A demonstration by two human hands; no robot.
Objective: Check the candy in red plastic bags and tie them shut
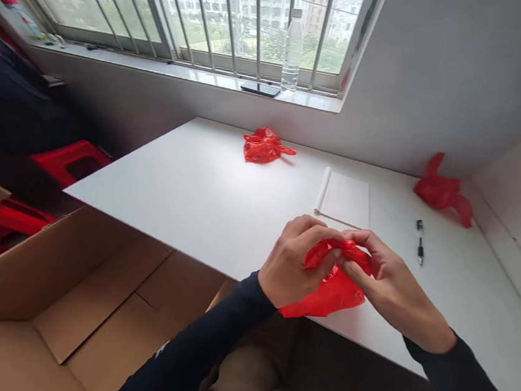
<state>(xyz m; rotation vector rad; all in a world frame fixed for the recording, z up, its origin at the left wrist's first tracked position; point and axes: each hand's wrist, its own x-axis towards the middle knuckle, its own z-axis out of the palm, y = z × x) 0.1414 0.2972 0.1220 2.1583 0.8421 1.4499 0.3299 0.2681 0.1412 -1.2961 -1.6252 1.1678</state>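
A red plastic bag (334,298) is bunched between my two hands at the front edge of the white table (186,187). My left hand (299,259) curls round the gathered upper part, its fingers pinching the plastic. On the other side, my right hand (383,272) grips the same bunch with thumb and fingers, close to the left fingertips. The lower part of the bag hangs loose beneath the hands, over the table edge. Just beyond my hands lies a white notepad (347,198) with its cover folded to the left. A black-and-clear pen (419,242) rests right of the hands.
Two more crumpled red bags lie on the table: one bag (266,146) at the back, another bag (444,191) in the right corner. A large open cardboard box (107,303) stands lower left. On the windowsill are a water bottle (292,55) and a phone (260,89). Red stools (71,161) stand left.
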